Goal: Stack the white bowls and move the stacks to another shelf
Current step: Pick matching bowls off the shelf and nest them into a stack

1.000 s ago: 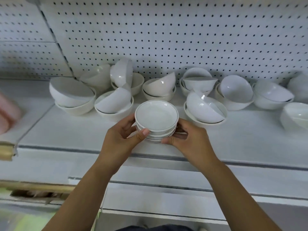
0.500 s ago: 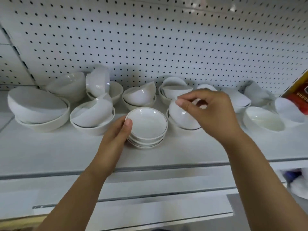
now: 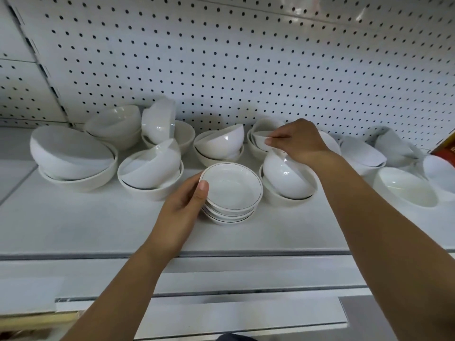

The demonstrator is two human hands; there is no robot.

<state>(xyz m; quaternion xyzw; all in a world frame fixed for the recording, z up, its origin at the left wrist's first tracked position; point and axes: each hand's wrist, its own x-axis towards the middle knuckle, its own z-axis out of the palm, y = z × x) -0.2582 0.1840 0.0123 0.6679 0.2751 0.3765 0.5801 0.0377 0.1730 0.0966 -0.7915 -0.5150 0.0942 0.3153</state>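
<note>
Both bare forearms extended forward, hands apart at different depths.
The left hand (image 3: pixel 183 207) is cupped, thumb (image 3: pixel 202 190) laid over a rim and the fingers hidden behind it. The right hand (image 3: pixel 299 143) reaches farther, palm down, wrist bent, its fingertips (image 3: pixel 269 142) pinched together and pointing left.

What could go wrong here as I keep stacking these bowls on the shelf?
The tilted bowl under your right hand lies loosely in another bowl and may slide out if bumped. The small stack has only your left hand beside it, so it could shift. Other tipped bowls nearby could roll if knocked.
</note>
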